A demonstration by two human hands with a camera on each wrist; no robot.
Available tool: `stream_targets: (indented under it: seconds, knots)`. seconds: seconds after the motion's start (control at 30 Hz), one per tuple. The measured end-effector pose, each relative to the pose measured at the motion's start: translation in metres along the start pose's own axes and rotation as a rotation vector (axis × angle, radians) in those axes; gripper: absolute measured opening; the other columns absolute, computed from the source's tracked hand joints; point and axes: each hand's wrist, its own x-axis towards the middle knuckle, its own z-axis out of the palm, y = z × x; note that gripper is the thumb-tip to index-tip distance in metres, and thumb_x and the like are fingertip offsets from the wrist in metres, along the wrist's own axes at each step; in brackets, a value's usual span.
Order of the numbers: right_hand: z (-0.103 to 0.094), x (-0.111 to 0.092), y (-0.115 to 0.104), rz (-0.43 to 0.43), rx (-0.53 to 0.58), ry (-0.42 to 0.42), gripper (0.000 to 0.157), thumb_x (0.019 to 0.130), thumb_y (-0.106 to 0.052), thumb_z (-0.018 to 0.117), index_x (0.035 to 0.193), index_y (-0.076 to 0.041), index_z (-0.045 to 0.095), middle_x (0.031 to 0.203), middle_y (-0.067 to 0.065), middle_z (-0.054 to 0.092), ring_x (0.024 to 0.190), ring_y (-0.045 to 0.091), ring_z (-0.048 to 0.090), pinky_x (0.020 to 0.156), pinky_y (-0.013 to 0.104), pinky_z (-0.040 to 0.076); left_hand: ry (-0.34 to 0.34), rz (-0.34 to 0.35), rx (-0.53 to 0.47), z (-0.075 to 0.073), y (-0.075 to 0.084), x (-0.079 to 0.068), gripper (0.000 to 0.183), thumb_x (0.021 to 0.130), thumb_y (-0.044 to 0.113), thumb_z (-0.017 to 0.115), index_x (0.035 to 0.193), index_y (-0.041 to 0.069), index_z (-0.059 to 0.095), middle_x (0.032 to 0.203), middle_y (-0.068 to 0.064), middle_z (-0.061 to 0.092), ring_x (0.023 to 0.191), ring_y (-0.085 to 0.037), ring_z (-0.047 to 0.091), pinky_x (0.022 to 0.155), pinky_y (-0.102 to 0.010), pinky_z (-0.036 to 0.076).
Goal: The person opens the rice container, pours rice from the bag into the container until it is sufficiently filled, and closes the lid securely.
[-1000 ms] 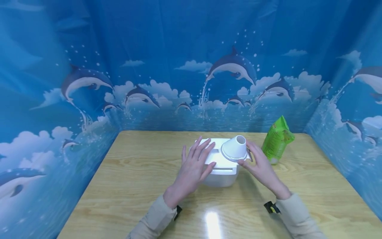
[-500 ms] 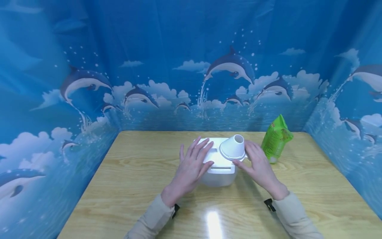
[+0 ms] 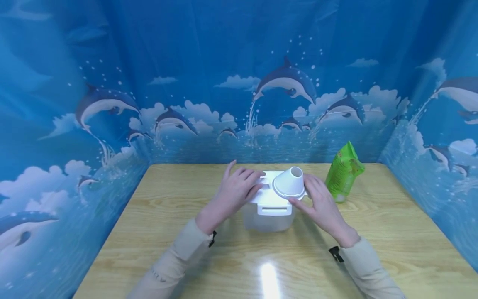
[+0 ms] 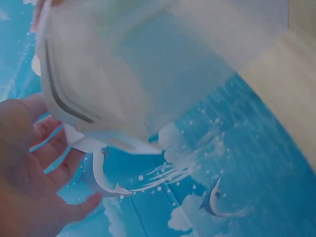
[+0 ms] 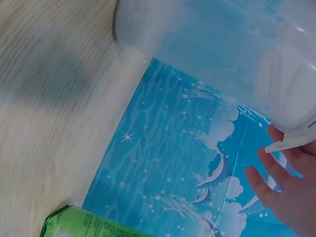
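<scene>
The left hand [image 3: 229,194] has slid back toward the white lid's [image 3: 269,200] left edge, fingers apart, and we see the right hand [image 3: 322,203], also spread, nearer the cone [image 3: 290,183], the translucent container [image 3: 269,223] between them on the counter [image 3: 168,216].

Place: indoors, you face a curtained-off workspace [image 3: 347,270]; the wider room is hidden.
Curtain [image 3: 201,62]: sea-and-dolphin print, hanging around you from ten to two o'clock.
Table [image 3: 168,199]: wood-grain top, light glare [image 3: 269,280] at your six o'clock.
</scene>
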Motion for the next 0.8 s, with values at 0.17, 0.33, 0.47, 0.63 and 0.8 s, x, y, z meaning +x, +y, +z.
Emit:
stream_targets:
  seconds: [0.17,0.33,0.47,0.63,0.8]
  knots:
    - [0.001,-0.001,0.001,0.004,0.011,-0.004,0.068,0.089,-0.040,0.074,0.139,0.002,0.052,0.136,0.023,0.058,0.128,0.043,0.049,0.107,0.064,0.039,-0.046,0.067,0.075,-0.001,-0.005,0.012,0.030,0.103,0.041,0.058,0.117,0.018,0.070,0.114,0.000,0.073,0.110,-0.019,0.065,0.112,-0.052,0.038]
    - [0.002,-0.001,0.000,0.012,0.018,-0.005,0.070,0.090,-0.039,0.074,0.142,0.002,0.050,0.135,0.022,0.058,0.128,0.042,0.049,0.107,0.064,0.040,-0.044,0.136,0.101,0.003,-0.011,0.018,0.030,0.101,0.045,0.059,0.106,0.017,0.069,0.106,0.000,0.073,0.102,-0.018,0.067,0.104,-0.045,0.045]
    - [0.003,-0.001,0.000,-0.002,0.018,0.001,0.071,0.091,-0.043,0.071,0.142,0.001,0.049,0.134,0.022,0.058,0.127,0.042,0.050,0.106,0.063,0.040,-0.031,0.178,0.085,0.009,-0.016,0.020,0.030,0.100,0.046,0.060,0.103,0.017,0.066,0.102,0.001,0.072,0.095,-0.016,0.066,0.097,-0.039,0.047]
    - [0.002,-0.001,-0.001,-0.014,0.021,0.024,0.075,0.095,-0.051,0.064,0.146,0.001,0.046,0.136,0.022,0.057,0.125,0.041,0.050,0.104,0.063,0.041,-0.006,0.186,0.039,0.013,-0.020,0.021,0.027,0.100,0.045,0.061,0.100,0.018,0.066,0.097,0.002,0.071,0.089,-0.015,0.064,0.088,-0.036,0.046]
    - [-0.002,0.001,-0.003,-0.013,0.047,0.109,0.080,0.097,-0.057,0.057,0.155,-0.005,0.037,0.146,0.022,0.050,0.129,0.043,0.047,0.105,0.066,0.038,0.056,0.147,0.042,0.008,-0.022,0.023,0.027,0.099,0.045,0.062,0.099,0.019,0.068,0.096,0.004,0.072,0.088,-0.014,0.066,0.085,-0.035,0.046]
